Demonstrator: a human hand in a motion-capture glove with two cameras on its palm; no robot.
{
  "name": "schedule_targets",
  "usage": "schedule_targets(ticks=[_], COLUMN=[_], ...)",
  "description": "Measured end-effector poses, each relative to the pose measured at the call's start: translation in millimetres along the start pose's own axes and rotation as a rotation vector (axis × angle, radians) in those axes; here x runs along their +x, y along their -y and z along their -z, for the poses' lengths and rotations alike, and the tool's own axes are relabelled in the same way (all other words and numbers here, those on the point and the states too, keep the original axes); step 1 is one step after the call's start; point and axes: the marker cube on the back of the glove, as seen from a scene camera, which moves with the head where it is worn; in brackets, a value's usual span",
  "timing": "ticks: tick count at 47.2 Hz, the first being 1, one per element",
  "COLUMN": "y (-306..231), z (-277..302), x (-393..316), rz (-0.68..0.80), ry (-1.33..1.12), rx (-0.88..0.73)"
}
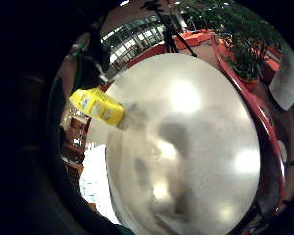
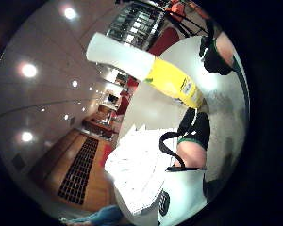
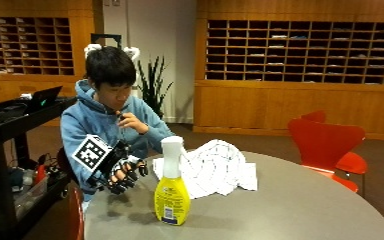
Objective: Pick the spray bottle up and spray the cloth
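One round grey tabletop (image 3: 298, 210). One white crumpled cloth with thin dark checks (image 3: 212, 167), heaped near the person's edge. One yellow plastic spray bottle with white neck and head (image 3: 171, 187), upright just in front of the cloth, untouched. One black-gloved right hand (image 3: 122, 172), hovering beside the bottle, fingers loosely curled, holding nothing. Risk: a sideways reach may tip the tall narrow bottle.
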Motion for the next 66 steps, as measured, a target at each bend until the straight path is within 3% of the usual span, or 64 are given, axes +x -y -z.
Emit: schedule_targets(ticks=[11, 23, 30, 34, 40, 46, 55, 61, 66], y=[-0.2, -25.4, -19.4, -8.0, 36.1, 54.0, 64.6, 77.6, 83.7], z=[1.0, -19.0, -21.9, -20.2, -34.1, -55.5, -83.4, -75.0, -58.7], x=[-1.6, -35.6, -40.2, -37.3, -29.2, -16.5, -10.0, -6.0, 2.3], rz=[-0.011, 0.274, 0.259, 0.180, 0.207, 0.207, 0.147, 0.185, 0.102], ry=[-0.002, -0.136, -0.140, -0.082, -0.103, -0.015, 0.127, 0.164, 0.365], rx=[0.007, -0.042, 0.000, -0.043, -0.029, -0.259, -0.330, -0.431, -0.461])
